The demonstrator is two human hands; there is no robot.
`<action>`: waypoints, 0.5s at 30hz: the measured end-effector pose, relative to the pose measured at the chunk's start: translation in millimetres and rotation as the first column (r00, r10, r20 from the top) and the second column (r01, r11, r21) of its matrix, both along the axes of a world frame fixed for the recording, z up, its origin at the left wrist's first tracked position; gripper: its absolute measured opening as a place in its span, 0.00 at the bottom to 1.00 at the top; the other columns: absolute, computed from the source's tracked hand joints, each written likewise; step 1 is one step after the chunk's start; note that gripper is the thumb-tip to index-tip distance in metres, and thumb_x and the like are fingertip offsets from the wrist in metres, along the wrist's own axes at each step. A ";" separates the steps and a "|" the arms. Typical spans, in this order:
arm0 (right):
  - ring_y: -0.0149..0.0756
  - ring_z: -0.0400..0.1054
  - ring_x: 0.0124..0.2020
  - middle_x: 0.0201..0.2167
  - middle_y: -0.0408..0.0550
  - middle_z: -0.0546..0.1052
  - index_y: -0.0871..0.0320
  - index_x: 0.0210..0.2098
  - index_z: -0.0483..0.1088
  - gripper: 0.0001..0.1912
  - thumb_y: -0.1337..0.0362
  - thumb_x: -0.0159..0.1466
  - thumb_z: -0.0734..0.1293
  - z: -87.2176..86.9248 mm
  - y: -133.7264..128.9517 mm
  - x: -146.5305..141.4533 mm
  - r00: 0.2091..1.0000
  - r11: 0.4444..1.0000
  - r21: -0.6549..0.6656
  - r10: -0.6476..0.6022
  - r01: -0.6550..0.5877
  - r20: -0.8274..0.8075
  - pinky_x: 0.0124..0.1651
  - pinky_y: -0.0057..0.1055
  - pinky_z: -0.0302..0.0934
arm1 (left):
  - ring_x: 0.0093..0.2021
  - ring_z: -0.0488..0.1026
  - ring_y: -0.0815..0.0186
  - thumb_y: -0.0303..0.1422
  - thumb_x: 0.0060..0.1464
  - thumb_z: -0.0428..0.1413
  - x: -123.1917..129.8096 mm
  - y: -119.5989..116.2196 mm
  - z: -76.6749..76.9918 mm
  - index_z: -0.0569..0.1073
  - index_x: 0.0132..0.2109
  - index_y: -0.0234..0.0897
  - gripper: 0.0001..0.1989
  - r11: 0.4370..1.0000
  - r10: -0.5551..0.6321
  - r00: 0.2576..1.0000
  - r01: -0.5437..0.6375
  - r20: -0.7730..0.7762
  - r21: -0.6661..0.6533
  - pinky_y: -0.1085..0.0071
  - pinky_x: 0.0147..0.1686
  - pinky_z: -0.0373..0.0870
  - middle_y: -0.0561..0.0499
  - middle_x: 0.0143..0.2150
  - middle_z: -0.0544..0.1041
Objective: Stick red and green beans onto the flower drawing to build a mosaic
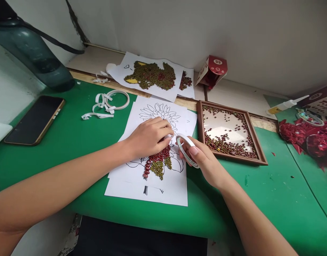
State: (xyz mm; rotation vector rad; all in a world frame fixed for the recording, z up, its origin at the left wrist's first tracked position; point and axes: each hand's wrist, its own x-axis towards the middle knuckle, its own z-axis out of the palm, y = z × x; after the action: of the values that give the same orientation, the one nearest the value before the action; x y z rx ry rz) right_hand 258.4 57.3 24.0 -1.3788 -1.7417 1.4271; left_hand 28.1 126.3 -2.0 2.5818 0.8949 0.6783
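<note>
Tape roll (185, 138) sits pinched between right fingers (197, 153); curled left fingers' (164, 132) hold is unclear.

The single view looks from the person's head, above and on the near side of the flower sheet (134, 124), facing forward and down. It is close, the sheet near mid-view, and reaches from the lap (142, 236) nearer than the sheet to the wall (174, 28) beyond it.
</note>
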 end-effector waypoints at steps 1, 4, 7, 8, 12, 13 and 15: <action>0.34 0.59 0.30 0.32 0.45 0.71 0.55 0.39 0.67 0.28 0.36 0.72 0.58 0.1 0.3 -0.3 1.000 1.000 0.007 0.004 -0.004 0.003 0.32 0.34 0.54 | 0.50 0.73 0.59 0.32 0.69 0.53 0.8 -0.2 -0.4 0.78 0.51 0.37 0.10 1.000 -0.003 1.000 0.003 0.002 -0.003 0.60 0.52 0.70 0.46 0.50 0.80; 0.34 0.60 0.31 0.33 0.45 0.71 0.55 0.41 0.67 0.27 0.37 0.72 0.58 0.8 0.2 -0.9 1.000 1.000 0.011 0.010 -0.011 0.003 0.33 0.33 0.55 | 0.49 0.72 0.59 0.32 0.71 0.53 2.2 0.9 -1.8 0.78 0.50 0.37 0.10 1.000 -0.004 1.000 0.005 0.009 -0.011 0.61 0.51 0.69 0.47 0.49 0.80; 0.34 0.59 0.31 0.33 0.45 0.71 0.55 0.41 0.66 0.27 0.37 0.72 0.58 0.3 -0.6 -0.3 1.000 1.000 0.006 0.006 -0.006 0.002 0.33 0.34 0.54 | 0.48 0.72 0.60 0.31 0.71 0.52 2.3 3.0 -3.1 0.79 0.48 0.38 0.10 0.999 -0.011 1.000 0.012 0.021 -0.037 0.62 0.49 0.69 0.48 0.46 0.80; 0.34 0.59 0.31 0.33 0.45 0.71 0.55 0.40 0.66 0.27 0.37 0.72 0.58 -0.2 -0.9 0.1 1.000 1.000 0.002 0.003 -0.003 -0.002 0.33 0.34 0.54 | 0.47 0.72 0.61 0.31 0.71 0.53 2.1 3.5 -3.5 0.79 0.47 0.38 0.10 0.999 -0.010 1.000 0.011 0.026 -0.046 0.62 0.48 0.69 0.49 0.46 0.80; 0.34 0.59 0.32 0.35 0.46 0.72 0.55 0.40 0.65 0.26 0.38 0.73 0.58 -1.7 -1.2 1.4 1.000 1.000 -0.012 0.000 0.000 -0.008 0.34 0.34 0.56 | 0.47 0.72 0.61 0.31 0.70 0.54 1.3 4.3 -4.8 0.80 0.47 0.39 0.09 0.998 -0.004 0.999 0.007 0.046 -0.059 0.62 0.48 0.69 0.49 0.46 0.80; 0.34 0.59 0.32 0.35 0.46 0.72 0.55 0.40 0.66 0.26 0.38 0.73 0.58 -1.7 -1.1 1.5 1.000 1.000 -0.013 0.000 0.000 -0.002 0.34 0.35 0.56 | 0.48 0.72 0.61 0.31 0.70 0.54 1.3 4.2 -5.0 0.80 0.47 0.40 0.09 0.998 -0.004 0.999 0.007 0.049 -0.059 0.62 0.49 0.69 0.49 0.46 0.80; 0.35 0.59 0.31 0.34 0.46 0.72 0.55 0.40 0.66 0.26 0.37 0.73 0.58 -0.9 -1.1 1.3 1.000 1.000 -0.010 0.000 0.000 0.012 0.34 0.35 0.56 | 0.48 0.73 0.61 0.32 0.70 0.54 1.6 4.0 -5.2 0.80 0.47 0.40 0.09 0.998 0.003 0.999 0.000 0.050 -0.057 0.62 0.49 0.69 0.49 0.46 0.80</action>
State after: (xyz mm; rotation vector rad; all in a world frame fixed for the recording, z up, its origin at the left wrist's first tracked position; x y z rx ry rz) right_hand 259.7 56.2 23.0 -1.3955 -1.7447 1.4320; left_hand 29.8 130.3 -7.3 2.5032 0.8870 0.7048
